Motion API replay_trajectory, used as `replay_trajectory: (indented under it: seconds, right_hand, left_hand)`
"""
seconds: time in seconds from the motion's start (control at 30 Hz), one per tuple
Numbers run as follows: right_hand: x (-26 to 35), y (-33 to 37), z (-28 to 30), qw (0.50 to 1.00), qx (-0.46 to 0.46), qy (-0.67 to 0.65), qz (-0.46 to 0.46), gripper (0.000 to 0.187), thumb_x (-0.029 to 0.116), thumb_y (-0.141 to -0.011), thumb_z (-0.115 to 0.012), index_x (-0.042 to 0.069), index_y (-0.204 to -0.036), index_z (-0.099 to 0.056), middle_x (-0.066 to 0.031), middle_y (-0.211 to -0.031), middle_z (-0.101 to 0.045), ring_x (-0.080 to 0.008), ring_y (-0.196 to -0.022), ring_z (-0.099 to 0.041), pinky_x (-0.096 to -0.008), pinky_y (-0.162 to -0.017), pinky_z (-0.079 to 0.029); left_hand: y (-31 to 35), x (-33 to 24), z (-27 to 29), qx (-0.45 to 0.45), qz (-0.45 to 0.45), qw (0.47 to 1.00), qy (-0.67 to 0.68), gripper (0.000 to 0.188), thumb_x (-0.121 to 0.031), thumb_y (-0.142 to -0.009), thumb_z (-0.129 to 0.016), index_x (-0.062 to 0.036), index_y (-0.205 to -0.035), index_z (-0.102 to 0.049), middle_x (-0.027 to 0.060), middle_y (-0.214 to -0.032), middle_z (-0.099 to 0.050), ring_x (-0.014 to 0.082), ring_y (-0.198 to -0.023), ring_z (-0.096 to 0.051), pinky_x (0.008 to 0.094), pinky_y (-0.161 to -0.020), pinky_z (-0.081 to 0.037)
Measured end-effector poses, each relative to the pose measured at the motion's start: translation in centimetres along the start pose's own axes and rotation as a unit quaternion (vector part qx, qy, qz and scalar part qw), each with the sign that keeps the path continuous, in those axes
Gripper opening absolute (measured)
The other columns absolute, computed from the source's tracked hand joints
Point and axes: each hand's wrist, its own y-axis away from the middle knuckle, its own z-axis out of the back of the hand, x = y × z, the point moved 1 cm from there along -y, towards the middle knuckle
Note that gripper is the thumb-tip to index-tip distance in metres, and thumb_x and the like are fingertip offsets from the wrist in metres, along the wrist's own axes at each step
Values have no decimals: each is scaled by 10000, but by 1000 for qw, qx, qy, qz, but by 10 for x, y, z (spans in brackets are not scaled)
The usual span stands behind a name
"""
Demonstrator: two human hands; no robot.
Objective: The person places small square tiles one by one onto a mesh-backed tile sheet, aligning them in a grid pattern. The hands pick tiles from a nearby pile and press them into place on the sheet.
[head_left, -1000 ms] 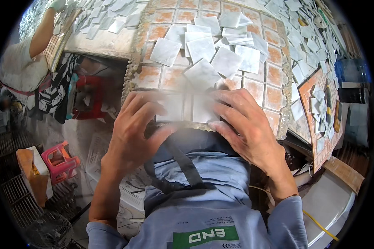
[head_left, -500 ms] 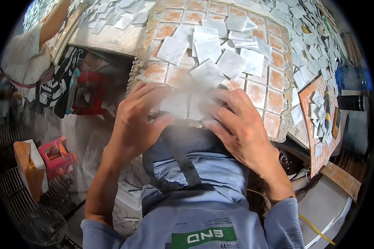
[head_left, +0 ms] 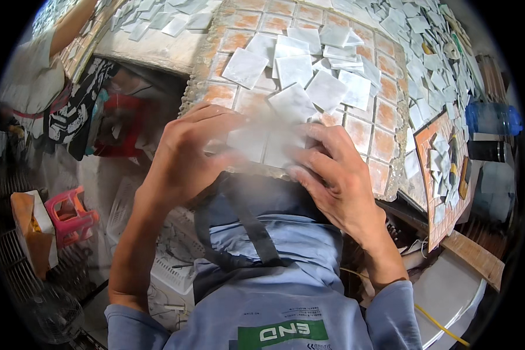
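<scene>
My left hand is at the left of a tray-like board with a grid of orange-stained square cells. Its thumb and fingers are apart, the fingertips beside a pale square tile in a near cell. From the right, my right hand reaches to another pale tile, its fingers bent and spread apart. A whitish blur covers the fingertips of both hands, so I cannot tell exactly how they touch the tiles. Beyond my hands lies a loose pile of white marbled tiles.
Many loose tiles cover the table at right. A tilted gridded panel holds tile pieces. At left are a pink stool, a box, a white basket and another person's arm.
The view has shifted slightly. My left thumb and fingers look a little farther apart. My right hand stays by the near tiles, and the pile looks the same.
</scene>
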Motion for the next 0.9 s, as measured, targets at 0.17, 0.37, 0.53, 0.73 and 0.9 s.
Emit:
replay_trajectory:
  seconds: [0.17, 0.37, 0.53, 0.73, 0.9]
  right_hand:
    - [4, 4, -7, 999, -30, 31, 0, 332, 0, -819, -797, 5, -1143, -725, -167, -1242, -646, -344, -1017, -602, -434, -884, -535]
    - [-7, -3, 20, 994, -88, -18, -66, 313, 35, -868, -760, 43, -1180, -753, -162, -1290, -673, -338, -1115, -640, -419, -950, -551]
    - [-23, -27, 38, 966, -105, 238, 10, 353, 29, -847, -750, 45, -1199, -737, -150, -1296, -674, -352, -1185, -596, -421, -982, -538]
    - [-48, -31, 41, 970, -86, 216, 73, 309, 45, -854, -756, 56, -1163, -760, -127, -1197, -729, -344, -1099, -642, -418, -922, -559]
    - [-47, -17, 63, 974, -217, -22, -64, 202, 118, -961, -744, 3, -1125, -766, -55, -894, -747, -176, -794, -668, -287, -725, -539]
  left_hand:
    - [-4, -3, -2, 25, 60, 997, 33, 482, 50, -695, -824, 3, -1168, -739, 155, -1133, -745, 280, -1092, -714, 347, -931, -557]
    - [-6, -3, 14, -48, 51, 996, 58, 415, 40, -800, -762, 9, -1211, -707, 159, -1125, -731, 277, -1017, -717, 355, -906, -563]
    - [-30, -5, -14, -77, -79, 985, -130, 445, -116, -867, -816, 6, -1270, -673, 159, -1183, -702, 300, -1049, -697, 382, -892, -554]
    - [-59, -23, -51, -57, 40, 983, -167, 497, -246, -794, -883, -11, -1184, -686, 151, -1081, -655, 341, -1004, -668, 405, -835, -541]
    - [-58, -18, -45, -95, 34, 993, -67, 387, -108, -761, -895, -29, -1096, -719, 135, -980, -704, 261, -902, -684, 358, -741, -545]
